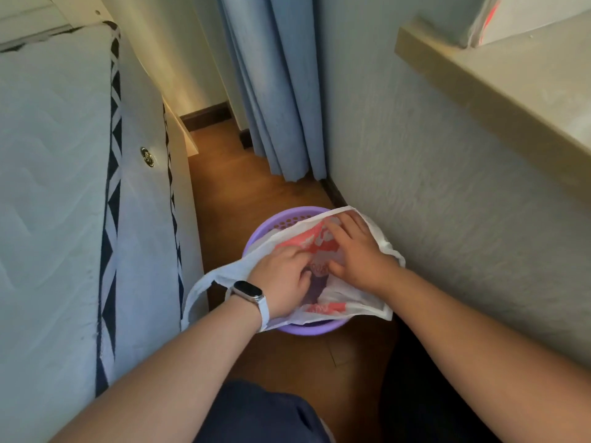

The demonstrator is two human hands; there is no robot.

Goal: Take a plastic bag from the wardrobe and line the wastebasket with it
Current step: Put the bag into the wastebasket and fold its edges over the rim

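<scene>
A round purple wastebasket (278, 222) with a perforated wall stands on the wooden floor between the bed and the wall. A white plastic bag with red print (332, 306) is spread over its mouth. One handle loop of the bag hangs out to the left over my wrist. My left hand (281, 278), with a white watch band on the wrist, reaches into the bag's opening and grips the film. My right hand (358, 251) presses into the bag from the right with its fingers curled on the plastic. The basket's inside is mostly hidden by the bag.
A mattress (57, 193) on a bed stands close on the left. A textured wall (431, 187) and a windowsill (499, 78) close the right side. Blue curtains (275, 91) hang beyond the basket. My knees in dark trousers (265, 414) are at the bottom.
</scene>
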